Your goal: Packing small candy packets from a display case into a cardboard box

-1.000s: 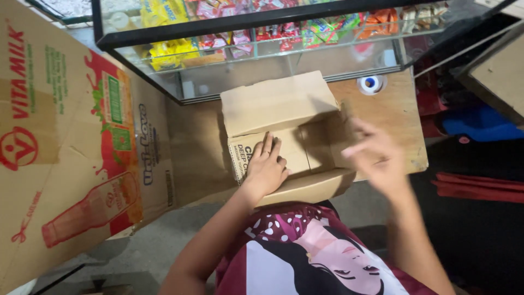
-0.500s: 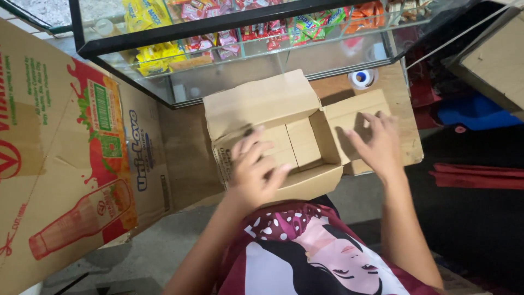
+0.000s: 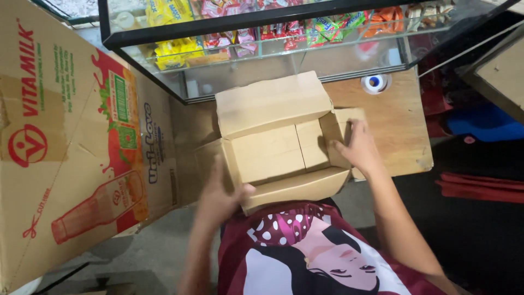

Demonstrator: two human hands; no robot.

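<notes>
An open brown cardboard box [image 3: 273, 153] rests on a wooden board in front of me, its flaps spread outward and its inside bare. My left hand [image 3: 221, 194] presses on the box's left flap and near-left corner. My right hand [image 3: 357, 147] lies flat on the right flap, holding it down and outward. The far flap stands up toward a glass case.
A large flattened printed carton [image 3: 71, 147] leans at the left. A glass display case [image 3: 284, 33] with colourful snack packets stands behind the box. A small white and blue round thing [image 3: 375, 83] sits on the wooden board [image 3: 398, 125]. Red and blue items lie at right.
The flaps, half closed a second ago, now lie spread open. My left hand moved from the box's middle to its left side; my right hand pressed the right flap outward.
</notes>
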